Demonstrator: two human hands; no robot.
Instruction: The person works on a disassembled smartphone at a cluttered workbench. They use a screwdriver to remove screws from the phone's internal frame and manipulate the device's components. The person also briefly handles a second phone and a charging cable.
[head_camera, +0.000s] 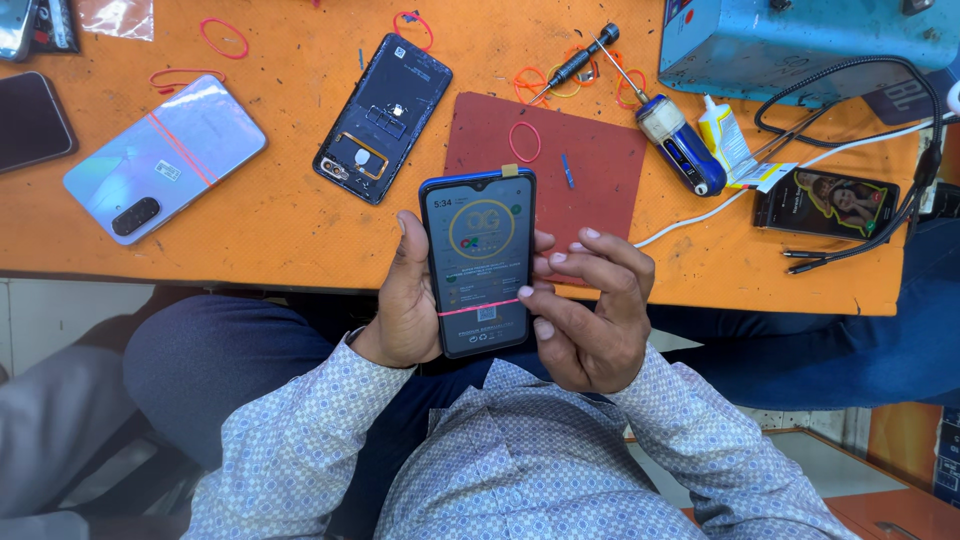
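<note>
Phone (479, 262), screen lit, pink band around it: left hand (405, 300) is gripping its edge. Right hand (585, 310) is pinching its other edge. Opened phone (383, 118) is lying at upper centre on tabletop (300, 230).

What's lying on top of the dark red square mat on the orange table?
On the dark red square mat lie a red rubber band and a small blue strip. Its near edge is covered by the lit smartphone and the right hand.

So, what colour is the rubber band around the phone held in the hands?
Pink-red, seen in the head view: the thin rubber band crosses the lit phone near its lower end.
</note>
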